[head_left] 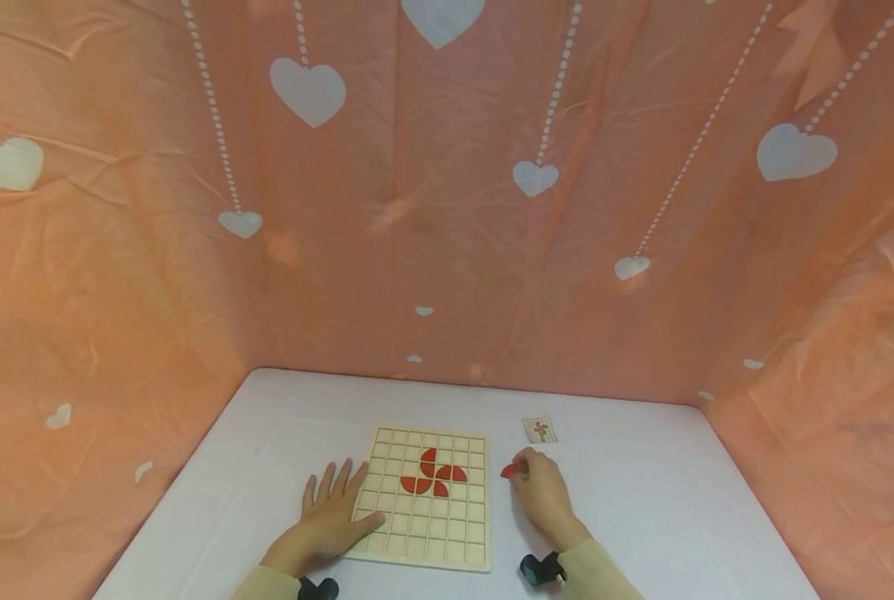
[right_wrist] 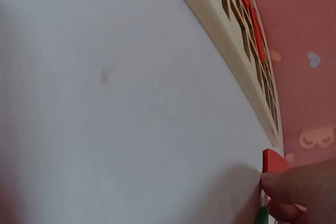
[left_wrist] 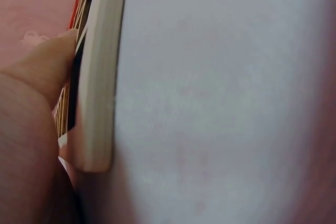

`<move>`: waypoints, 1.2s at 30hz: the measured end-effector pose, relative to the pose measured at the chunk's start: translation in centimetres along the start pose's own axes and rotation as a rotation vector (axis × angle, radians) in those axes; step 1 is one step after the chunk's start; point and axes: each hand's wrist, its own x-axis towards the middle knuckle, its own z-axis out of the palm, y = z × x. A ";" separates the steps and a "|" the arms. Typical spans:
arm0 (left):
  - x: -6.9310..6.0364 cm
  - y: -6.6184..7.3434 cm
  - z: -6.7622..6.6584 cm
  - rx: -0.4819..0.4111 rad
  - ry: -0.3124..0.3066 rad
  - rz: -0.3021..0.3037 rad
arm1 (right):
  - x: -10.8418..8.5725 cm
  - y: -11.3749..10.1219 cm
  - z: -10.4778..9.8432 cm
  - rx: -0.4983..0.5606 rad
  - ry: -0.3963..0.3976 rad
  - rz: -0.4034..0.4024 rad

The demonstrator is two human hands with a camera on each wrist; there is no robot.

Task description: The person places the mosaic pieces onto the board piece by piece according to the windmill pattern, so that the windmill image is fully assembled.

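A square wooden grid board (head_left: 437, 533) lies on the table, with several red quarter-round pieces (head_left: 457, 473) forming a pinwheel in its middle cells. My left hand (head_left: 332, 515) rests with spread fingers on the board's left edge, its thumb over the lower left cells. To the right of the board, my right hand (head_left: 544, 492) pinches a red piece (right_wrist: 273, 162) between thumb and fingers. A bit of green (right_wrist: 262, 215) shows below that piece at the same hand; its shape is mostly hidden.
A small card (head_left: 540, 429) printted with a pinwheel on a grid lies beyond my right hand. The white tabletop (head_left: 641, 483) reaches back to an orange curtain (head_left: 461, 250) with pale hearts, which also hangs along both sides.
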 end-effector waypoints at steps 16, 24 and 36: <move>0.2 0.1 0.0 -0.001 0.011 0.002 | -0.1 -1.1 0.9 0.047 -0.068 -0.025; 0.4 -0.4 0.4 0.007 0.022 0.015 | -0.3 -1.1 1.0 -0.009 -0.053 -0.086; 0.1 -0.1 0.0 0.008 0.004 -0.002 | -0.5 -1.2 0.8 -0.027 0.005 -0.105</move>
